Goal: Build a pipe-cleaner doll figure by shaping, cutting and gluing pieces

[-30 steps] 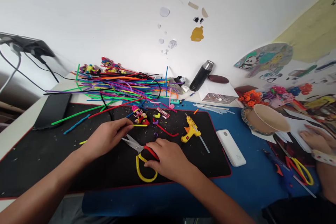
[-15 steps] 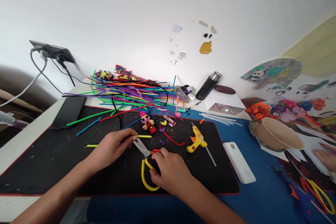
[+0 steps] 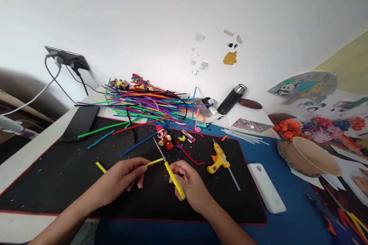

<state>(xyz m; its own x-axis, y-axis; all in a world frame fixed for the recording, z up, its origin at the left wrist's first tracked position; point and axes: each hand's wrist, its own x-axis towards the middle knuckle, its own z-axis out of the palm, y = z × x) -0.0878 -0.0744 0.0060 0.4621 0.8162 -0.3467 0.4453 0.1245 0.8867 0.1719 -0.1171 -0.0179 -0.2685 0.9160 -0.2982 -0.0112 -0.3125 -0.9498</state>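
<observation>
Yellow stem (image 3: 155, 161) sits over the black mat (image 3: 129, 206), pinched between the thumb and fingers of the left hand (image 3: 126, 176), with its free end pointing right. The right hand (image 3: 189, 183) is closed around the scissors (image 3: 175, 180), its fingers about the handles. What has just changed is the angle of the scissors: half a second ago they lay broad side up with the blades spread towards the left hand, and now they are turned on edge, the blades pointing up and away at the tip of the stem. That puts stem and blades at the same spot, which seems to make the tip the part within cutting reach. Whether the blades touch it, or how wide they stand, cannot be told from this angle.

A second yellow end (image 3: 100, 167) shows on the other side of the left hand; it may belong to the same stem, but the hand hides the join. Just beyond the blade tips stands a small figure (image 3: 165, 138) in pink, yellow and red, with a curved red stem (image 3: 191, 156) and a purple piece (image 3: 179, 144) to its right. The glue gun (image 3: 219, 160) lies farther right on the mat, near the white power bank (image 3: 266, 188). Behind, a heap of coloured stems (image 3: 155, 103) runs along the wall.
</observation>
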